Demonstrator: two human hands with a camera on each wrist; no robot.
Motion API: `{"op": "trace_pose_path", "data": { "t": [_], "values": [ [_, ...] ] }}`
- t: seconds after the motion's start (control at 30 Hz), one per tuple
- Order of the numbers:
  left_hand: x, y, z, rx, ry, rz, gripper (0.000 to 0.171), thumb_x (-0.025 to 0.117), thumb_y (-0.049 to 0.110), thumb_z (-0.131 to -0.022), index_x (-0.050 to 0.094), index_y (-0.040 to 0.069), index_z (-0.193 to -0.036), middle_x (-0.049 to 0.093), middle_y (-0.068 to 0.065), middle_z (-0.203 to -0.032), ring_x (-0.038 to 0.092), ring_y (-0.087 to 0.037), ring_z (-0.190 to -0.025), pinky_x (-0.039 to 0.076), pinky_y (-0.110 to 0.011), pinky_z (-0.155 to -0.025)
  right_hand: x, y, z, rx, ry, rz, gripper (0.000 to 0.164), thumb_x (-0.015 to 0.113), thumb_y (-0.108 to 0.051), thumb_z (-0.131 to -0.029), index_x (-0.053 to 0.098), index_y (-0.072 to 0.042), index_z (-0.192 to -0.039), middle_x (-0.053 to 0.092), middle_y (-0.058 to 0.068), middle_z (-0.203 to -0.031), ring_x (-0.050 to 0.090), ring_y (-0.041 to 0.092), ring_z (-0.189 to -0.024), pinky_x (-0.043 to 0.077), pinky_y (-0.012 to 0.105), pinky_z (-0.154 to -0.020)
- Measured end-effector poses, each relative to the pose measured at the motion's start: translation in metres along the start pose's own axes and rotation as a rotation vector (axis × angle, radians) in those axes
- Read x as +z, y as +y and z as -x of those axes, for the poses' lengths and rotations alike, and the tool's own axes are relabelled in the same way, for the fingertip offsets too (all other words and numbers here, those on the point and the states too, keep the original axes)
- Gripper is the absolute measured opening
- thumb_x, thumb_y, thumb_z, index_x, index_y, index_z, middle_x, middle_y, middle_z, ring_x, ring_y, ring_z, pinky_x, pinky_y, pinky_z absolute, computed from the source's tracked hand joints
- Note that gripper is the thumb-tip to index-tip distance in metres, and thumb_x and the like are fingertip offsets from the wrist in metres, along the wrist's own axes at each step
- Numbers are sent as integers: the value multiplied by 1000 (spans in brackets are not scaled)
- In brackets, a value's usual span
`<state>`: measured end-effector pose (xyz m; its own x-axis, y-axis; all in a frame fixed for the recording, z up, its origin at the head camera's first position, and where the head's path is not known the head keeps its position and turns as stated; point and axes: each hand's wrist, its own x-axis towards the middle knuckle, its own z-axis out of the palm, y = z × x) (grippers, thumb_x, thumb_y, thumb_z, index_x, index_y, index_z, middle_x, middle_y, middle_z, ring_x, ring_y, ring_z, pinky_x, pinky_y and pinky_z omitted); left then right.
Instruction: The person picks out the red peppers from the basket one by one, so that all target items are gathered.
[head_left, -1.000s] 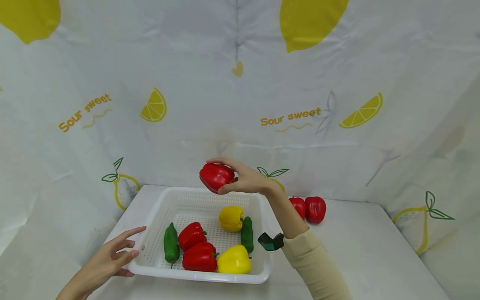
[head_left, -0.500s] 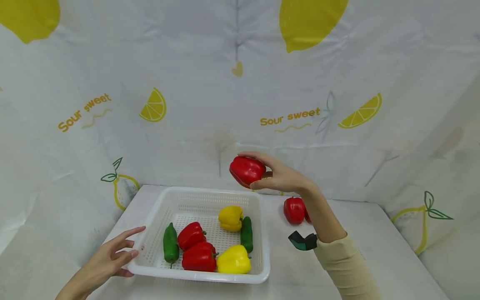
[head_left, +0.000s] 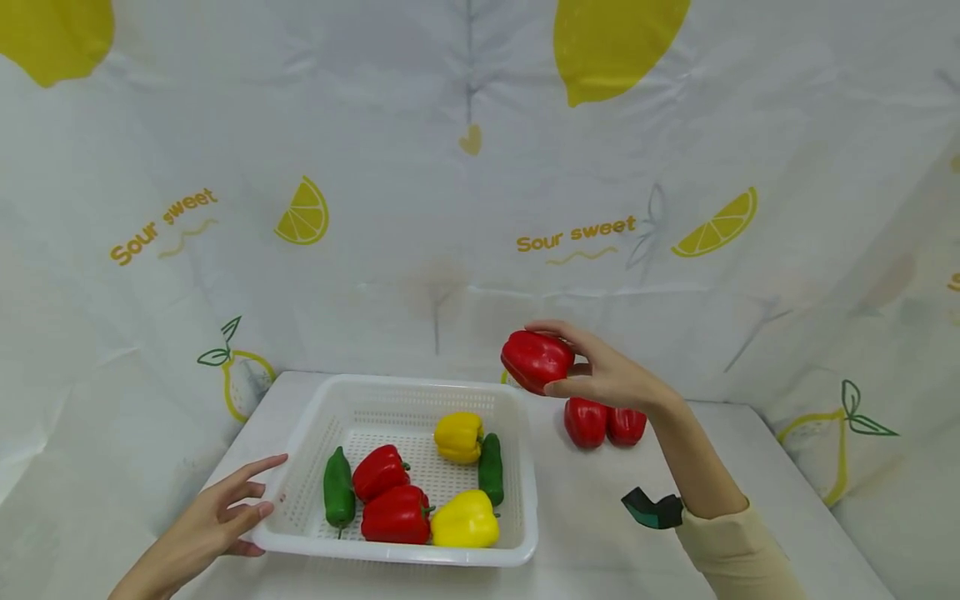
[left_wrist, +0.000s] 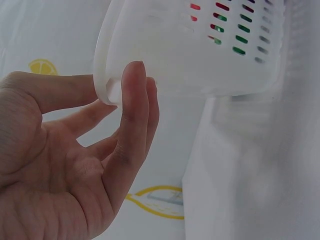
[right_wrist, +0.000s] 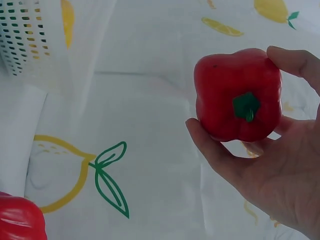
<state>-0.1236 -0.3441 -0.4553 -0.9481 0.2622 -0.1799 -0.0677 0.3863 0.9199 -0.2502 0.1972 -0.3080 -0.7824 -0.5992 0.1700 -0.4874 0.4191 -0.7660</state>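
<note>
The right hand (head_left: 607, 373) grips a red bell pepper (head_left: 536, 361) in the air, off the far right corner of the white basket (head_left: 322, 547). Lower down, two other red bell peppers (head_left: 586, 423) lie side by side on the counter (head_left: 585, 533). The right wrist view shows thumb and fingers round the held pepper's sides, its stem facing the wrist. The skin looks smooth and glossy, so a loosened or uneven pinch could let it slip; a fall might knock the pair and set them rolling. The left hand (head_left: 212, 521) touches the basket near its left near corner, fingers loosely bent, no firm clasp evident. A careless push there could slide the basket and jostle its red peppers (head_left: 396, 515), yellow peppers (head_left: 464, 520) and green peppers (head_left: 339, 492).
</note>
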Motion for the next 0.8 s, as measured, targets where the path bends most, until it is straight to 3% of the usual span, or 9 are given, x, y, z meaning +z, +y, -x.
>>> {"op": "trace_pose_path", "data": {
  "t": [0.27,0.53,0.8],
  "values": [
    [0,-2,1,29,6,-3,57,58,20,-114,41,48,-160,60,-20,-133,71,-4,-101,69,-41,-78,-12,15,27,27,77,9,79,80,-18,-90,42,-14,-159,51,16,-157,51,39,-141,63,31,-95],
    [0,0,0,33,-4,-2,56,57,20,-114,42,54,-156,61,-15,-130,71,-5,-100,69,-41,-79,-20,33,53,58,123,-48,74,77,-16,-92,43,-16,-158,53,14,-154,56,27,-133,66,36,-91],
    [0,0,0,17,-1,-3,56,58,21,-113,43,56,-155,62,-15,-130,71,-6,-99,69,-41,-79,-21,50,75,76,154,-77,80,80,-13,-89,42,-12,-159,52,16,-152,58,16,-129,68,37,-87]
  ]
}}
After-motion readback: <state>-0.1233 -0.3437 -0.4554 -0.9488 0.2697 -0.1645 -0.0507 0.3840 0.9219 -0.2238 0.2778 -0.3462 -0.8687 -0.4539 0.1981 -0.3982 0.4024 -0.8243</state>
